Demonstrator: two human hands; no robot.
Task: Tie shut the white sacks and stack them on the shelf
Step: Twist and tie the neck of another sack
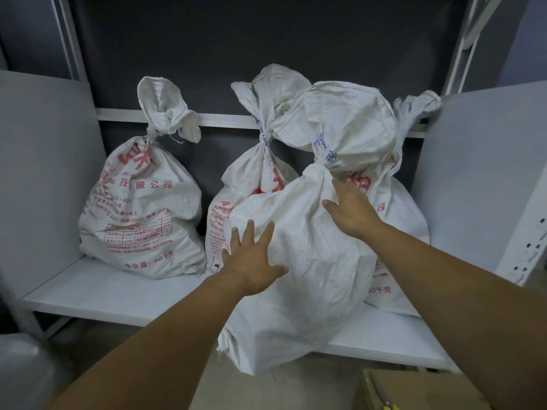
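finding: the front sack (310, 276) is tied shut. its knotted neck (321, 164) stands just above your right grip (352, 208). the sack sits at the front edge of the shelf (118, 291), and its lower corner hangs past the lip, below your left grip (251, 261).

grip state: both are open. the left lies flat with fingers spread on the sack's near flank. the right lies flat on its shoulder under the knot. neither has cloth gathered in it.

surroundings: beyond your grips, two more tied sacks back the front one, the middle sack (251, 179) and the right sack (396, 226). a fourth tied sack (142, 208) stands well apart, off to the side of the left grip.

handling, as judged: the woven cloth looks slick and creased, and the body dents under your palms. expect a soft, shifting load that sags, not a rigid one. its weight cannot be told, so treat it as heavy. flat palms will push it but will likely slide on a lift. take hold at the neck below the knot with the right grip and cup the hanging corner with the left.

risk: it could tip forward off the lip.
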